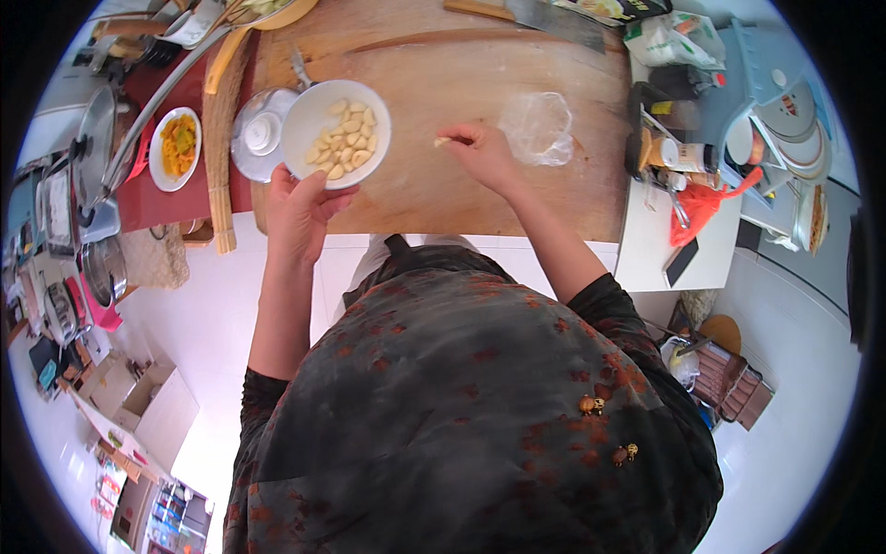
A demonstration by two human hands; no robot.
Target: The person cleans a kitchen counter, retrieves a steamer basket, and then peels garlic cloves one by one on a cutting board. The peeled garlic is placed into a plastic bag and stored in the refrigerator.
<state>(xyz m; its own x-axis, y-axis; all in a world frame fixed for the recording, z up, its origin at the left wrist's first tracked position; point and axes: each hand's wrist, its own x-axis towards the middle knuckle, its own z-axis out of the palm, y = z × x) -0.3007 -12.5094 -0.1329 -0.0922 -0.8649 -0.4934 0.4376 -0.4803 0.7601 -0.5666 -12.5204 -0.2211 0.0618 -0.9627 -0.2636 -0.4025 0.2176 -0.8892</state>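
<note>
My left hand (302, 203) grips the near rim of a white bowl (296, 131), its thumb over the edge. Several peeled garlic cloves (349, 135) lie inside, mostly towards the right and near side. The bowl is tipped a little so its inside faces me. To the right, above the wooden board (443, 187), my right hand (484, 154) pinches one small pale piece, apparently a garlic clove (441, 141), between thumb and fingertips. Just beyond that hand a crumpled clear plastic bag (538, 129) lies on the board.
A glass lid (250, 142) sits partly behind the bowl. Further left are a straw brush (223, 159) and a dish of orange food (178, 149). A cleaver (554, 22) lies at the board's far edge. Jars (692, 158), a red bag (699, 208) and a phone (682, 263) stand right.
</note>
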